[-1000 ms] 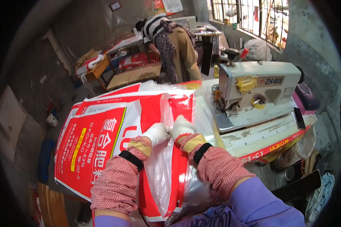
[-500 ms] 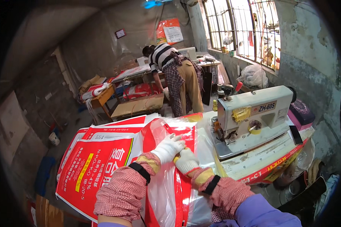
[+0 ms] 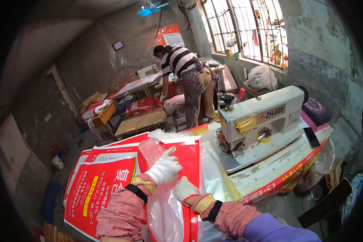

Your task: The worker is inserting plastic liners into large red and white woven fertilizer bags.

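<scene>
Head view. The sewing machine is serving as the landmark. To its left, printed red-and-white sacks are lying in an overlapping pile, and a clear liner is spreading, wrinkled, over the top one. The left hand, in a white glove, is reaching over the liner, left of the machine; it is standing partly open, the index finger stretching out and the others bending loosely, and it is showing nothing in its hold. The right hand, also gloved, is lying between the left hand and the machine, near the liner's edge; its fingers are curling in, their tips partly hidden, so whether they are gripping film cannot be told. Checked sleeves are covering both forearms. Clear film is lying just beside the machine's left end. A dark phone is resting near the machine's right end, and a purple box is sitting behind the phone. Beyond the machine, to its left, a co-worker in a striped top is bending over a low bench. Behind the machine, a barred window is letting in bright light.
</scene>
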`<state>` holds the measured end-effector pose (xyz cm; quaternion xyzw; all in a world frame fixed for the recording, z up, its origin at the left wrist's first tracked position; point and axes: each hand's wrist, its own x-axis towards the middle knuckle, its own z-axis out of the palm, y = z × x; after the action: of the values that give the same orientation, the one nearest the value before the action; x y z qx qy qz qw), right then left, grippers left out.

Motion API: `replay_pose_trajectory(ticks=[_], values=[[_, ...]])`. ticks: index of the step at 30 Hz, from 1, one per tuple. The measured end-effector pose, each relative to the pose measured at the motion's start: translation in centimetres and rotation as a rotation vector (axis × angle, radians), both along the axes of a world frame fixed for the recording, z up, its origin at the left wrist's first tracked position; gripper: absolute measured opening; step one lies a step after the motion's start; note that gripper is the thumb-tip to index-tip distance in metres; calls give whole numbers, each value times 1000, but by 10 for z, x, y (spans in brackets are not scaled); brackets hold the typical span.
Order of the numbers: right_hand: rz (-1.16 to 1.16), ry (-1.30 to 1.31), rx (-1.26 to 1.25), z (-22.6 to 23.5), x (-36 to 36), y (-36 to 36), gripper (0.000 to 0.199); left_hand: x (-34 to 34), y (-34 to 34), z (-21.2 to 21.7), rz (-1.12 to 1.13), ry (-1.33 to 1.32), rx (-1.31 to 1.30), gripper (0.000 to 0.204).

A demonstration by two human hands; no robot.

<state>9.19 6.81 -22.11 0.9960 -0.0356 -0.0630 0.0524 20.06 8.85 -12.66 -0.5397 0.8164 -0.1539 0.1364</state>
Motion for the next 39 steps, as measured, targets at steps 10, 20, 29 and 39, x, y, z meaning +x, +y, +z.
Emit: replay_pose_trajectory(ticks=[10,20,29,39], values=[[-507,-424,901,11,-22,11,35,-11,-6,-39,222,411,-479,11],[-75,-630,232,-8,-51,-17,19,-36,-48,-43,315,351,-640,15],[-649,-336,974,9,-75,0,34,25,-67,-10,592,310,-807,28],[-947,-397,637,31,-54,-50,49,4,-43,-18,767,105,-493,79]])
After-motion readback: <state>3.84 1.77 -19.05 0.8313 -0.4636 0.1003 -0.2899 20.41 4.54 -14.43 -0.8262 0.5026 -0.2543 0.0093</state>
